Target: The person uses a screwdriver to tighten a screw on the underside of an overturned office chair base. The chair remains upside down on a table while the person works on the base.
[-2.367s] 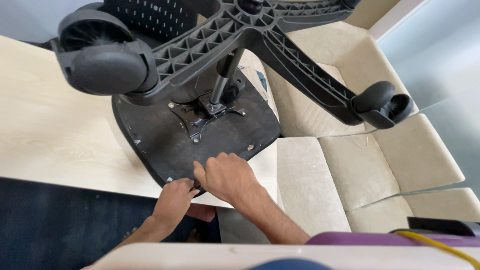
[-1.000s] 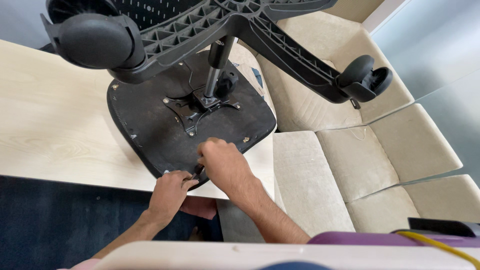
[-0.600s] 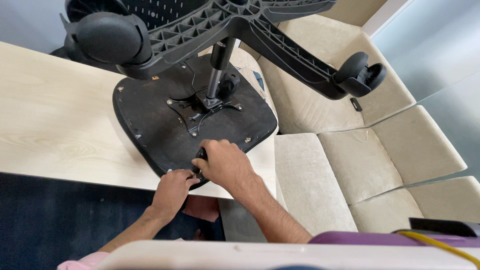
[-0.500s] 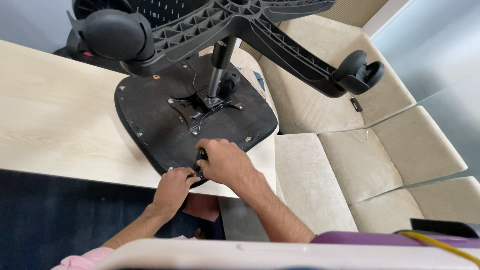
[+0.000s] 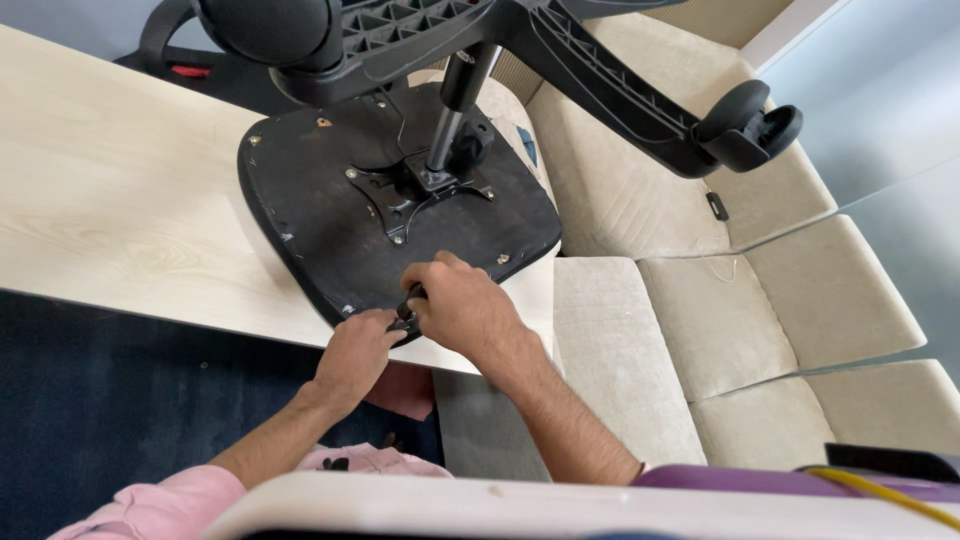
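The upturned chair seat (image 5: 330, 215) lies bottom-up on the pale wooden surface (image 5: 120, 200), its near edge hanging just past the surface's front edge. From my head view I see the seat's black underside, with a metal mounting plate (image 5: 415, 190) bolted at its middle and a gas column (image 5: 455, 115) rising from that plate to the black star base (image 5: 560, 50) above. One caster (image 5: 745, 125) sticks out to the right over the sofa, and another (image 5: 270, 30) looms large at the top left.

Both my hands meet at the seat's near edge. My left hand (image 5: 355, 355) is curled against the rim from below, fingers closed around a small dark part (image 5: 408, 318) there. My right hand (image 5: 465, 310) is clenched over the same spot from above, knuckles up, touching the left hand. The part is mostly hidden between them, so I cannot tell what it is.

A cream sofa (image 5: 700, 300) stands to the right of the surface, with a small dark object (image 5: 715, 205) on its cushion. Dark blue carpet (image 5: 100, 400) shows below the surface. My pink sleeve (image 5: 150, 505) shows at the bottom left, and a yellow cable (image 5: 880, 490) at the bottom right.
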